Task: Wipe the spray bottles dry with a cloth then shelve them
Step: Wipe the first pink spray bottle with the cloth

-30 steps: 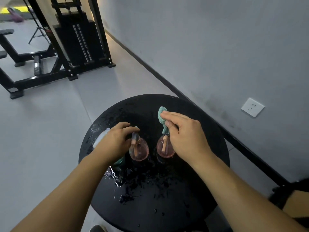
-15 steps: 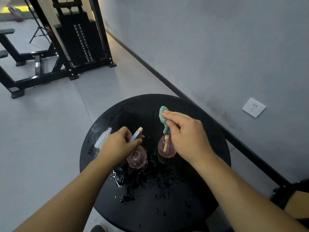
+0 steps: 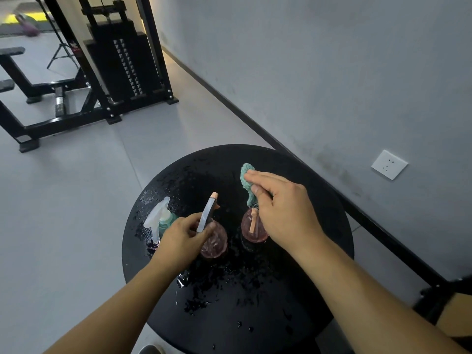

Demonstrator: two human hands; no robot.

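Three spray bottles stand on a wet round black table (image 3: 319, 290). My left hand (image 3: 182, 237) grips the grey-and-orange spray head of the middle pink bottle (image 3: 214, 242). My right hand (image 3: 281, 209) pinches a teal cloth (image 3: 246, 183) over the top of the right pink bottle (image 3: 251, 229), hiding most of its head. A green bottle with a white trigger head (image 3: 159, 218) stands at the left, partly behind my left hand.
Water drops cover the tabletop, thickest near its middle and front. A grey wall with a white socket (image 3: 389, 164) runs along the right. A black weight machine (image 3: 120, 62) and bench frames stand on the grey floor at the back left.
My left hand has drawn back towards me along the middle pink bottle's spray head, uncovering its orange tip and the white trigger bottle. My right hand with the cloth has barely moved.
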